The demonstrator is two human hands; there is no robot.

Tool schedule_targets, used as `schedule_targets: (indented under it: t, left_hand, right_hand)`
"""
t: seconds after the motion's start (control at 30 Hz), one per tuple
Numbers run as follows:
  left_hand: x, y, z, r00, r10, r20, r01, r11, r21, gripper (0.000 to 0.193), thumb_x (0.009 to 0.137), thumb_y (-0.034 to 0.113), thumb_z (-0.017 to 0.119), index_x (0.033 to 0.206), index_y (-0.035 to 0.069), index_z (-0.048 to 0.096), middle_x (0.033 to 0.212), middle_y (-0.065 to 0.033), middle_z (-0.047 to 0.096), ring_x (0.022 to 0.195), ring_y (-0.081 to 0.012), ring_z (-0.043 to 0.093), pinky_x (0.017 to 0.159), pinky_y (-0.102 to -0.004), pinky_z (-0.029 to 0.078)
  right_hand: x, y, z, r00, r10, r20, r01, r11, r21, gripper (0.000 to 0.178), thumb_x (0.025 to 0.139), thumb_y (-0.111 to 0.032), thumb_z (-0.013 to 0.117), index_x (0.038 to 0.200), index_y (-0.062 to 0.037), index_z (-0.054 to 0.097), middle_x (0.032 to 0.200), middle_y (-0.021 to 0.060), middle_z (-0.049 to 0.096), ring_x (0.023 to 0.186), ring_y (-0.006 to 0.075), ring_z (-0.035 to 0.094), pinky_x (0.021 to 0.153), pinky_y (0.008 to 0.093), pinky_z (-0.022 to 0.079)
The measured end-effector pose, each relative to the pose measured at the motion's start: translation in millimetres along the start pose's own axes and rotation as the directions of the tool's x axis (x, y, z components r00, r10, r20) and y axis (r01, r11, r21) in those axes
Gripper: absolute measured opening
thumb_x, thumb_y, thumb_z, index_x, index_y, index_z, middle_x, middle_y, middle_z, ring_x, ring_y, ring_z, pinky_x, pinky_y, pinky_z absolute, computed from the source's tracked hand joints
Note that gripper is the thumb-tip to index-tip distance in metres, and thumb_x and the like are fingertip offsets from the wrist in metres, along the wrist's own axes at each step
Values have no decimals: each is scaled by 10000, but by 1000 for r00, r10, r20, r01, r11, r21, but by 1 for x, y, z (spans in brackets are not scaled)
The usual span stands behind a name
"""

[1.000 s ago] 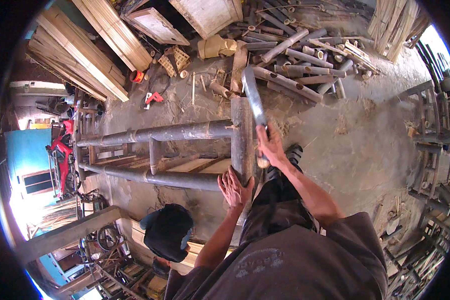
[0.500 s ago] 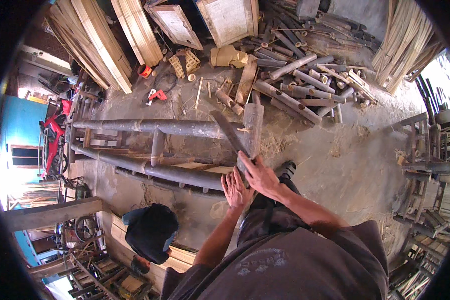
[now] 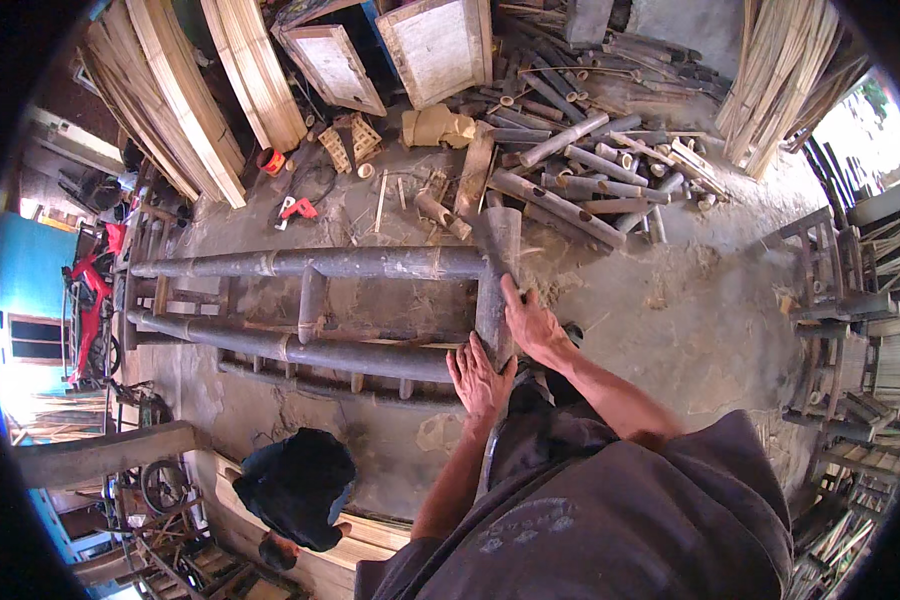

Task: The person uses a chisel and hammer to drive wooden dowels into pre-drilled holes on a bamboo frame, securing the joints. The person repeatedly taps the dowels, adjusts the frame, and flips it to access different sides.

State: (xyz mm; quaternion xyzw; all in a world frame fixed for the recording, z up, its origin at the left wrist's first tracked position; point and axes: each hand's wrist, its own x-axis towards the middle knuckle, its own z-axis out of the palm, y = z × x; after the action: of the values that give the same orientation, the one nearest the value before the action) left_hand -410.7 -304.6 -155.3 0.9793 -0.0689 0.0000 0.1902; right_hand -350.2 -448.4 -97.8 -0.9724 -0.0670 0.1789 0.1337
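A long frame of dark bamboo poles [image 3: 380, 356] stretches away to the left, and a thick bamboo crosspiece [image 3: 506, 235] closes its right end. My left hand [image 3: 481, 382] lies with fingers spread on the near end of that crosspiece, where the near pole meets it. My right hand [image 3: 538, 330], to the right of the crosspiece, is closed round the handle of a machete, which its fingers hide. The dark machete blade [image 3: 487, 245], somewhat blurred, points away from me along the crosspiece's left side, near the far pole's joint. I cannot tell whether it touches the bamboo.
Cut bamboo pieces [image 3: 580, 185] are heaped beyond the frame's right end. A red power tool [image 3: 297, 208] lies on the floor behind it. Near left, a person in dark clothes [image 3: 295, 488] bends over pale strips [image 3: 370, 540]. Racks [image 3: 840, 320] stand at right.
The machete has swung from a slant across the far pole to nearly in line with the crosspiece. My left hand stays on the near end. The whole view has shifted slightly.
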Motion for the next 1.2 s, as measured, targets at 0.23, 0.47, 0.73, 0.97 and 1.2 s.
schedule_targets:
  t: [0.23, 0.47, 0.73, 0.97, 1.2]
  left_hand:
    - [-3, -3, 3, 999, 13, -37, -13, 1000, -6, 914, 738, 511, 673, 1395, -20, 324, 1238, -205, 523, 1219, -324, 453, 1126, -479, 197]
    - [-1, -6, 9, 997, 55, -50, -50, 994, 98, 923, 729, 539, 670, 1381, -25, 341, 1183, -207, 556, 1185, -322, 484, 1124, -464, 208]
    - [-5, -21, 22, 995, 83, -59, -81, 996, 30, 610, 911, 360, 526, 1368, -19, 387, 1279, -194, 524, 1226, -342, 456, 1115, -474, 231]
    - [-74, -16, -5, 998, 43, -39, -45, 997, -70, 718, 863, 220, 613, 1435, -35, 260, 1451, -264, 310, 1344, -414, 301, 1102, -487, 252]
    - [-147, 16, 5, 859, -504, 93, 437, 815, 381, 1008, 742, 282, 725, 1481, 12, 95, 1493, -235, 240, 1382, -385, 241, 1085, -578, 228]
  right_hand:
    - [-28, 18, 7, 991, -113, -72, 112, 994, -18, 456, 878, -159, 517, 1294, 25, 482, 1275, 278, 477, 1182, 467, 470, 823, 477, 501]
    - [-39, 99, 18, 962, -85, -260, 88, 996, 0, 452, 874, -145, 526, 1306, -26, 466, 1229, 209, 510, 1013, 370, 527, 744, 432, 500]
    - [-84, 203, 76, 677, 734, -57, -21, 97, 995, 487, 951, -249, 522, 1412, -223, 366, 764, 38, 544, 492, 108, 473, 419, 265, 402]
    - [-215, 343, 235, 486, 808, 332, -151, -297, 943, 419, 900, -262, 580, 1283, -145, 456, 674, 21, 502, 507, 138, 494, 411, 286, 405]
    - [-408, 406, 355, 281, 784, 554, -326, -465, 823, 305, 916, -277, 554, 1126, -74, 465, 673, 26, 481, 530, 146, 503, 447, 299, 433]
